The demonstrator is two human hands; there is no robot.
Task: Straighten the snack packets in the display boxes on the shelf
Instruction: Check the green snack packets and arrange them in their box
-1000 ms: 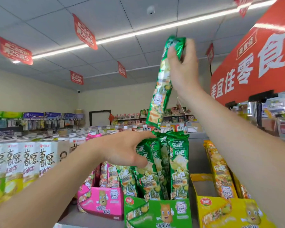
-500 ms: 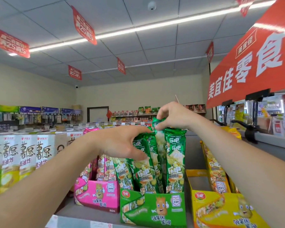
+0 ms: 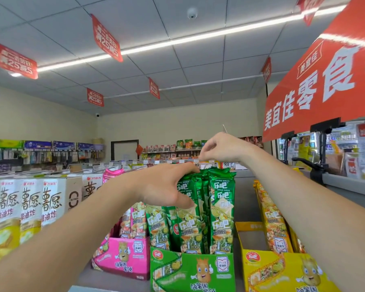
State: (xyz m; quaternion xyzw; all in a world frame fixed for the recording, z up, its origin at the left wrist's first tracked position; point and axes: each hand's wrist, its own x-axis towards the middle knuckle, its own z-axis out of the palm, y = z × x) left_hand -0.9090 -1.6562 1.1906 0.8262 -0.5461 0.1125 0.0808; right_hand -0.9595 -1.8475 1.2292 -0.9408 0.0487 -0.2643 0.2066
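Three display boxes stand in a row on the shelf: pink (image 3: 133, 262), green (image 3: 190, 270) and yellow (image 3: 282, 272). Several tall green snack packets (image 3: 221, 211) stand upright in the green box. My left hand (image 3: 167, 186) grips the tops of the left green packets, thumb in front and fingers over their upper edge. My right hand (image 3: 221, 148) hovers just above the packet tops with fingers pinched together and nothing visible between them. Orange packets (image 3: 272, 220) lean in the yellow box and pink packets (image 3: 133, 222) stand in the pink box.
White snack cartons (image 3: 30, 205) line the shelf to the left. A red banner (image 3: 325, 81) hangs at upper right over a counter with a black clamp stand (image 3: 318, 165). More shelves run along the back wall.
My right hand brought a green packet down from overhead into the green box, let go, and now sits just above the packet tops. My left hand stayed on the green packets.
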